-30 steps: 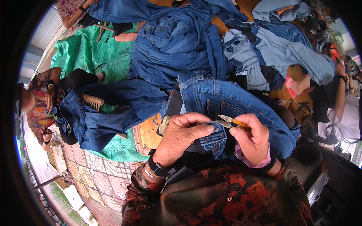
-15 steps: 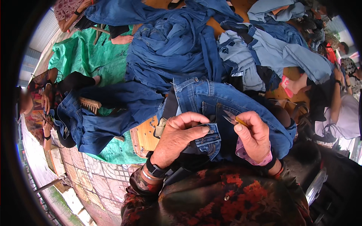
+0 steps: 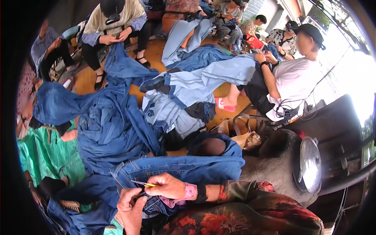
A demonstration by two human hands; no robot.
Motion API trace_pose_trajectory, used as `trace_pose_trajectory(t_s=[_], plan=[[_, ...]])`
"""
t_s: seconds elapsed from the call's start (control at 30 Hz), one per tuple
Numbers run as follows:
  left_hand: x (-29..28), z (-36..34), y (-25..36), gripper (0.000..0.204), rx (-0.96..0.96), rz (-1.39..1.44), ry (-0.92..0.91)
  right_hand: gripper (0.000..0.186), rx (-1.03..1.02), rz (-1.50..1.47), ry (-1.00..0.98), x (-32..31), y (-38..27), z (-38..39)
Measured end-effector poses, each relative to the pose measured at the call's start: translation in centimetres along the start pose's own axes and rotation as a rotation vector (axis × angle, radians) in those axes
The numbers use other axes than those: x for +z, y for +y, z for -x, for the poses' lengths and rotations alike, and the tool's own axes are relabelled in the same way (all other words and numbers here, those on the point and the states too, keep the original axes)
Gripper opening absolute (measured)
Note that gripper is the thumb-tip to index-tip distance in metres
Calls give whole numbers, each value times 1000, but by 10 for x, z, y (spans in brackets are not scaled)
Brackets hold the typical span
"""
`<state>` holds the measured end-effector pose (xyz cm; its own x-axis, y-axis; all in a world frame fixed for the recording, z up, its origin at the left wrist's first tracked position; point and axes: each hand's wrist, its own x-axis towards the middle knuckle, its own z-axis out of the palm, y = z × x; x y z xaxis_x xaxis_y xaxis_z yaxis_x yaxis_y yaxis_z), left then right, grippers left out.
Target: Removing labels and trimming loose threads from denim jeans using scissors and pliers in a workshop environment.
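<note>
My right hand [image 3: 168,186] is closed round a pair of thread snips [image 3: 150,185] with a yellow handle. The thin metal blades point left, above my left fingers. Just below, my left hand [image 3: 131,209] is closed, thumb and forefinger pinching the dark blue edge of a pair of jeans [image 3: 184,166]. Those jeans lie across my lap, one leg stretching to the right. A bunched part of the same denim shows beneath my right wrist. What lies directly under my fingertips is partly hidden.
A heap of blue jeans [image 3: 103,129] lies ahead left, with light-blue jeans [image 3: 211,80] beyond. Several people sit around, including one in a white shirt [image 3: 291,80] at right. A round metal lid [image 3: 310,164] stands right. A wooden brush [image 3: 70,205] lies left.
The view has swung to the right and up, so my hands now sit lower left. My right hand with the snips has come over close to my left hand.
</note>
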<state>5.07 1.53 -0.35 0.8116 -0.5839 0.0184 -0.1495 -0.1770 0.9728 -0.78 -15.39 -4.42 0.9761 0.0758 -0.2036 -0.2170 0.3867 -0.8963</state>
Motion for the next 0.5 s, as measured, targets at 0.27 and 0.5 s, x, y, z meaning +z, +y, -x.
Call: trace_pose_trajectory(t_s=[0.27,0.5], plan=[[10,-5,21,20,349,-399,-38,10,259,-468,25,-6,3,4],[17,-7,15,15,389,-390,12,13,131,-432,34,-9,16,3]])
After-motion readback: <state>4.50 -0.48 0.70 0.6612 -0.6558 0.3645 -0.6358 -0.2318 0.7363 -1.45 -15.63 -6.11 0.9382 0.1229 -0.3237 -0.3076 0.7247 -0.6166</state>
